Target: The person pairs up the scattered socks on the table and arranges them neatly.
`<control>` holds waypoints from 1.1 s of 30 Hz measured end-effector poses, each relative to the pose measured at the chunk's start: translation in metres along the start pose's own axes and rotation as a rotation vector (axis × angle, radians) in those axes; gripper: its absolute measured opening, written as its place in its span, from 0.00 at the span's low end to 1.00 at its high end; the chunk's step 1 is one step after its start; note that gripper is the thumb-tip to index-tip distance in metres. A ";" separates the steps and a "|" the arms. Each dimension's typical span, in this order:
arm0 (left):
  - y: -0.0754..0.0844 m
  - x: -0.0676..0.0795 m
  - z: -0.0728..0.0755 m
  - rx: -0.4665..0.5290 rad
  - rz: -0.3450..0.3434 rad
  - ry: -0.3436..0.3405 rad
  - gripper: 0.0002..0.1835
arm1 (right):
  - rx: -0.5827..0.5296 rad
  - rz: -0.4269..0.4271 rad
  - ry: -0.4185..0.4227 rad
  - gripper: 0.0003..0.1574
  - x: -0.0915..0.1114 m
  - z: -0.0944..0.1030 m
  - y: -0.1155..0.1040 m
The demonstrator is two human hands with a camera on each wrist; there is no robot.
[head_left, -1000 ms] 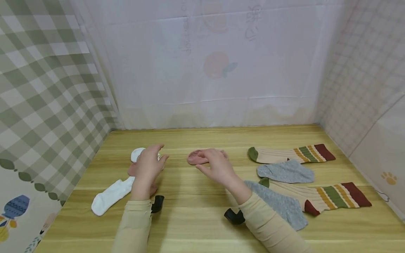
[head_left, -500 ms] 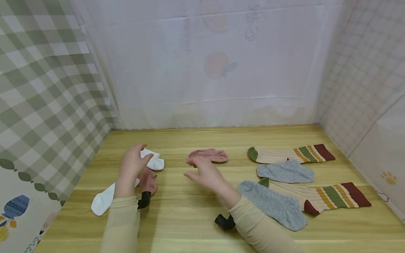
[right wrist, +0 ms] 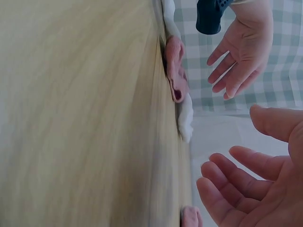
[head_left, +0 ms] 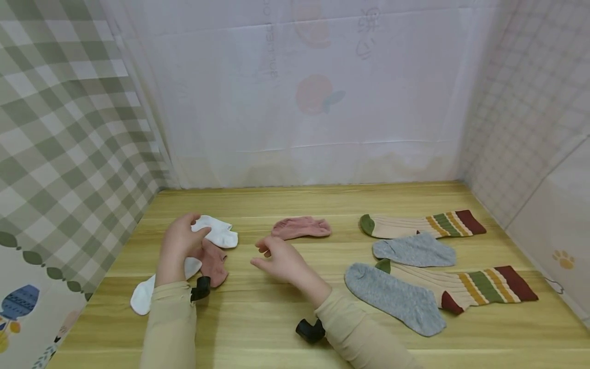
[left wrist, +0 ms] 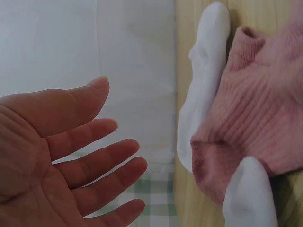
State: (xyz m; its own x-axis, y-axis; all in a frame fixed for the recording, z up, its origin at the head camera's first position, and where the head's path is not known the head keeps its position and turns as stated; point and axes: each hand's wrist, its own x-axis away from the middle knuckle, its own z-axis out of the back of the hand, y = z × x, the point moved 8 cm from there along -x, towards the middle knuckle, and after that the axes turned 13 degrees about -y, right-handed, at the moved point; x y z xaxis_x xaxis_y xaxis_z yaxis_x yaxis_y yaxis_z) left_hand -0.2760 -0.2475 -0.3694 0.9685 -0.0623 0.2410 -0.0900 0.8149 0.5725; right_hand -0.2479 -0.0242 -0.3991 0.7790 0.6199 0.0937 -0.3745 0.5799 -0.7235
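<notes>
My left hand [head_left: 177, 243] hovers over the left group of socks, fingers relaxed and holding nothing. Beneath and beside it lie a white ankle sock [head_left: 216, 231], a pink ribbed sock [head_left: 213, 264] and a second white sock [head_left: 143, 294], partly hidden by the wrist. In the left wrist view the pink sock [left wrist: 255, 99] overlaps both white ones, and the palm shows bare. My right hand [head_left: 283, 261] is above the middle of the table with loosely bent fingers and nothing in them. Behind it another pink sock [head_left: 301, 227] lies flat on the wood.
On the right lie two grey socks [head_left: 396, 300] and two cream socks with striped cuffs [head_left: 465, 284], partly overlapping. Black wrist mounts [head_left: 311, 330] stick out below both wrists. A white cloth wall [head_left: 313, 154] closes the back, a checked cloth [head_left: 83, 113] the left side.
Both hands have moved left, the right one also slightly nearer. The pink sock at the middle and more of the left socks now show uncovered. The socks have stayed in place.
</notes>
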 end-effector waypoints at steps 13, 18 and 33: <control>-0.022 -0.006 0.003 0.021 0.052 -0.064 0.32 | -0.007 -0.011 -0.038 0.25 -0.010 -0.020 -0.007; -0.029 -0.008 0.003 0.006 0.053 -0.073 0.31 | 0.023 -0.019 -0.052 0.23 -0.010 -0.025 -0.010; -0.040 -0.017 0.002 -0.007 0.077 -0.146 0.29 | 0.144 -0.033 -0.089 0.25 -0.024 -0.039 -0.023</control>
State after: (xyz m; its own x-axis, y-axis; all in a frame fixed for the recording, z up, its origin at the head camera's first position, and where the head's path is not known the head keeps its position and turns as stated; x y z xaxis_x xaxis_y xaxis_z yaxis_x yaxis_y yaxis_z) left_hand -0.2890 -0.2805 -0.3947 0.9147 -0.0822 0.3958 -0.1606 0.8246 0.5424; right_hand -0.2386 -0.0733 -0.4118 0.7468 0.6400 0.1810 -0.4225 0.6667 -0.6141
